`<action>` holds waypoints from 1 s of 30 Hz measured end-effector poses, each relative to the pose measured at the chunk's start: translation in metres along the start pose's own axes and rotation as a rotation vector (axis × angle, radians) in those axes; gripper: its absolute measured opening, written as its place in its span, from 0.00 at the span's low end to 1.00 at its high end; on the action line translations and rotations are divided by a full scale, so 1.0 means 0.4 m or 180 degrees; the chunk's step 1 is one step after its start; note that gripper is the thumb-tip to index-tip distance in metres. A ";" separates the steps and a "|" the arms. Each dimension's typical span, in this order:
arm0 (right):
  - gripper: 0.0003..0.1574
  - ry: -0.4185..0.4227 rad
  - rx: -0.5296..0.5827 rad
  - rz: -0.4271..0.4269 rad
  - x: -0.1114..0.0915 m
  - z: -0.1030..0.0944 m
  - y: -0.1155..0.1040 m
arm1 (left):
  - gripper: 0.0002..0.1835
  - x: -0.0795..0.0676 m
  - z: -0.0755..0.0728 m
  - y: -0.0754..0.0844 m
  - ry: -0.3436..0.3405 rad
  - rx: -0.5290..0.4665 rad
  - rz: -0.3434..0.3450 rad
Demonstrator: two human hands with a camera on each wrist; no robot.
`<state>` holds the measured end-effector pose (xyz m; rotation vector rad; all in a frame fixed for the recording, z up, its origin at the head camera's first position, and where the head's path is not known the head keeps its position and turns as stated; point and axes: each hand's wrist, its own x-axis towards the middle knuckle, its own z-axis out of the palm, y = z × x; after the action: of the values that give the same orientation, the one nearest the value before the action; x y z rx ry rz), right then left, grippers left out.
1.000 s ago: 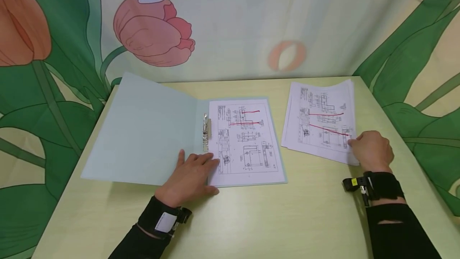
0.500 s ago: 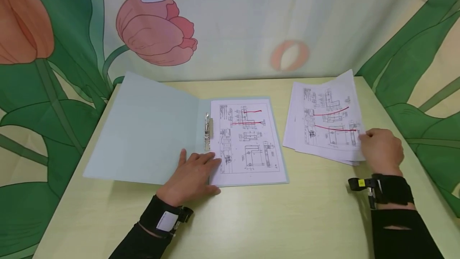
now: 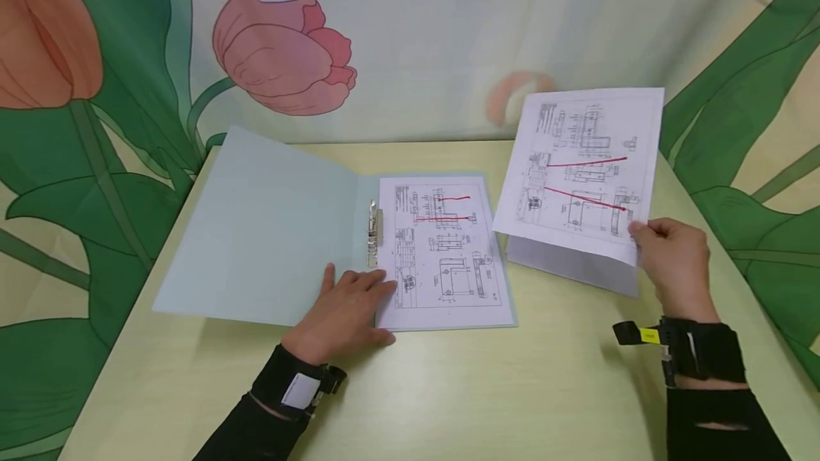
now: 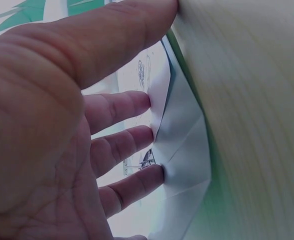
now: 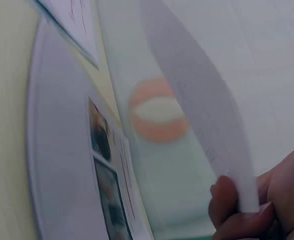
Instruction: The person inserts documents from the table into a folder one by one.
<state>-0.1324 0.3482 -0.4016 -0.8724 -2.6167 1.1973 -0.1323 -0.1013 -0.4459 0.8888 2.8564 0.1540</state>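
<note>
My black sleeves (image 3: 724, 436) are nearest. The left band (image 3: 272, 383) carries a white label (image 3: 300, 391), its print too small to read; the right band (image 3: 701, 348) has a yellow tag (image 3: 649, 336) that I cannot read either. My left hand (image 3: 339, 315) lies with fingers spread and loose, grasping nothing, across the spine of the open folder (image 3: 256, 233) and the inner edge of the page (image 3: 470, 255) in it. My right hand (image 3: 677, 262) pinches a sheet (image 3: 592, 141) by its near right corner, thumb against fingers.

The page bears black line drawings, a small table of text I can't make out and two red pen strokes. The folder is pale blue and smooth, its left cover tilted up; a shiny metal clip (image 3: 373, 233) stands along the spine.

The sheet is thin and white, tilted up to the right of the folder, with similar drawings and two red strokes. Beneath it, the lower paper (image 3: 570, 267) shows dark photo-like pictures in my right wrist view.

All this is on a pale, faintly grained tabletop (image 3: 500, 390). Behind hangs a curtain (image 3: 435, 34) printed with pink and orange tulips, green leaves and part of a pale animal.
</note>
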 end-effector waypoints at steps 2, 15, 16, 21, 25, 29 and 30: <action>0.37 -0.0039 0.0029 -0.0101 -0.020 0.026 -0.012 | 0.44 0.000 0.001 -0.001 0.0006 0.0015 0.0006; 0.21 -0.0509 -0.0026 -0.0769 -0.135 0.208 -0.047 | 0.43 -0.003 -0.002 -0.001 -0.0002 0.0002 0.0008; 0.19 -0.0608 -0.0081 -0.0778 -0.140 0.218 -0.046 | 0.43 -0.002 -0.002 -0.001 0.0000 0.0001 0.0006; 0.13 -0.1038 -0.0400 -0.0840 -0.160 0.255 -0.041 | 0.47 0.001 -0.001 0.001 0.0007 -0.0055 -0.0046; 0.12 -0.1098 -0.0576 -0.0988 -0.167 0.265 -0.045 | 0.56 0.001 -0.002 0.003 0.0011 -0.0143 -0.0119; 0.11 -0.1147 -0.0656 -0.1090 -0.173 0.270 -0.056 | 0.61 0.003 -0.001 0.003 0.0009 -0.0176 -0.0162; 0.10 -0.1162 -0.0669 -0.1095 -0.174 0.273 -0.058 | 0.61 0.003 -0.001 0.002 0.0007 -0.0177 -0.0163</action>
<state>-0.1233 0.2263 -0.4504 -0.2172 -3.0562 1.0849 -0.1329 -0.0998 -0.4456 0.8046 2.8589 0.2273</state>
